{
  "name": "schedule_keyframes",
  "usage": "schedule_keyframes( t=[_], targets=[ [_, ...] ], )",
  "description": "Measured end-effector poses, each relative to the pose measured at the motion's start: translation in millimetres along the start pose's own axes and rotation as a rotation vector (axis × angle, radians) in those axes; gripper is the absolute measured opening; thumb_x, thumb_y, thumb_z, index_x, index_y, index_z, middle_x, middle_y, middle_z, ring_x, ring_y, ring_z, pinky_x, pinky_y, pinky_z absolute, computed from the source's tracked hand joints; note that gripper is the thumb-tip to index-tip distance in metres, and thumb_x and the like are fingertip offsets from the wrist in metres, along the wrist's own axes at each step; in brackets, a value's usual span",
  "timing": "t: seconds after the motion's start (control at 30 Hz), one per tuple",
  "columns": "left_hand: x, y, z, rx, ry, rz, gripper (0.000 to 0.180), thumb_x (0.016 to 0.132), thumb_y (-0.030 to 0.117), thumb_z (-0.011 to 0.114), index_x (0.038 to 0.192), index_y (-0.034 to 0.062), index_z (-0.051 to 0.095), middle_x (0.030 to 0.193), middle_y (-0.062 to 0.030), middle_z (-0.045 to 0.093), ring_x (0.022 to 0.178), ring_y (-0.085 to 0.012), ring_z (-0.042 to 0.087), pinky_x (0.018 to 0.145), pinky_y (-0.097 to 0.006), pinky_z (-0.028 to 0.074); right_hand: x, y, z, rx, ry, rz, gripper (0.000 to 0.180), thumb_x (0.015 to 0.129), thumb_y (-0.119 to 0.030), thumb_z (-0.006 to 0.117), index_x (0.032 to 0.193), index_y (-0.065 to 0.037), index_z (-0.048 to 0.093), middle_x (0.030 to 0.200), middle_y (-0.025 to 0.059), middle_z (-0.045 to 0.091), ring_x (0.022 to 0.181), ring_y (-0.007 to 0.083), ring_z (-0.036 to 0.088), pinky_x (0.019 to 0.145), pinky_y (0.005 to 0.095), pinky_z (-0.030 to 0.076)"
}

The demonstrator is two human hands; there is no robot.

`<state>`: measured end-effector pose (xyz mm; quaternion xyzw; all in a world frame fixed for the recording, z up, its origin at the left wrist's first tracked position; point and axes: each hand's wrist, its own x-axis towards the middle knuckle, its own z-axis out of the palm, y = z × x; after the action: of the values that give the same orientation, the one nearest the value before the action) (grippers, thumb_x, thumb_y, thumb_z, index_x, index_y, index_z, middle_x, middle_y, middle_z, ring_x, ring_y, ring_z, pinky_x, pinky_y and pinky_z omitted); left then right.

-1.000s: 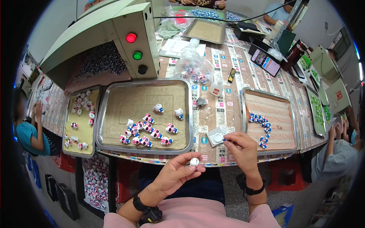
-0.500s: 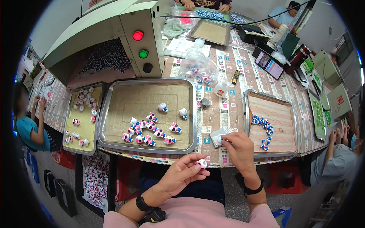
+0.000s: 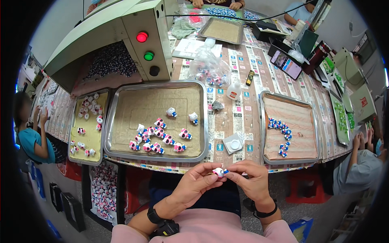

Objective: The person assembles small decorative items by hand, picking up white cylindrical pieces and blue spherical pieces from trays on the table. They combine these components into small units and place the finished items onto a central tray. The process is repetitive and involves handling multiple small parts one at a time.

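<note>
Figurine head [image 3: 219,172], pinched in left hand [image 3: 196,181], sits against or just beside a blue piece [image 3: 226,171] pinched in right hand [image 3: 252,179], near the table [image 3: 240,124]. Both appear light, hard, smooth; grip by the sides. Large tray [image 3: 137,101] holds figurines [image 3: 179,147]; right tray [image 3: 302,115], blue pieces [image 3: 286,133]; left tray [image 3: 91,138], loose heads [image 3: 86,116].

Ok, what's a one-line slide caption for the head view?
Left hand holds a small rounded white and pink toy part close beside a small blue piece in the right hand.
</note>
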<state>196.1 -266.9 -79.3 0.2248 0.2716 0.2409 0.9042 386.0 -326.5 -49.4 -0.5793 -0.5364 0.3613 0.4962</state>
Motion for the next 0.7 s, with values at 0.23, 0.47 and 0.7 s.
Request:
schedule_keyframes(
  t=[0.23, 0.47, 0.7],
  targets=[
    [0.3, -5.5, -1.4, 0.069, 0.02, 0.044, 0.031, 0.091, 0.002, 0.063, 0.121, -0.0022, 0.057, 0.11, -0.0118, 0.065, 0.1, -0.0186, 0.065, 0.088, -0.03, 0.056, -3.7, -0.3, 2.3, -0.028, -0.002, -0.007, 0.017, 0.077, -0.003, 0.078, 0.094, -0.003, 0.075, 0.084, 0.0097, 0.071, 0.075, 0.0155, 0.065, 0.066, 0.0252, 0.05],
    [-1.3, -4.8, -3.5, 0.173, 0.041, 0.084, 0.028, 0.09, 0.006, 0.067, 0.115, -0.0035, 0.062, 0.105, -0.0128, 0.067, 0.092, -0.0181, 0.067, 0.081, -0.028, 0.058, -0.7, 0.9, 3.4, -0.095, -0.035, -0.059, 0.016, 0.075, -0.003, 0.079, 0.091, -0.003, 0.075, 0.081, 0.0091, 0.07, 0.073, 0.0168, 0.065, 0.067, 0.0273, 0.05],
    [2.9, 26.5, -3.5, 0.944, 0.167, 0.49, 0.028, 0.084, 0.006, 0.071, 0.11, -0.0001, 0.065, 0.098, -0.0091, 0.066, 0.088, -0.0173, 0.063, 0.077, -0.028, 0.053, 6.1, -1.4, 3.3, -0.082, -0.07, -0.053, 0.023, 0.082, -0.006, 0.073, 0.105, -0.004, 0.072, 0.095, 0.0127, 0.07, 0.084, 0.0208, 0.066, 0.07, 0.0281, 0.052]
  ],
)
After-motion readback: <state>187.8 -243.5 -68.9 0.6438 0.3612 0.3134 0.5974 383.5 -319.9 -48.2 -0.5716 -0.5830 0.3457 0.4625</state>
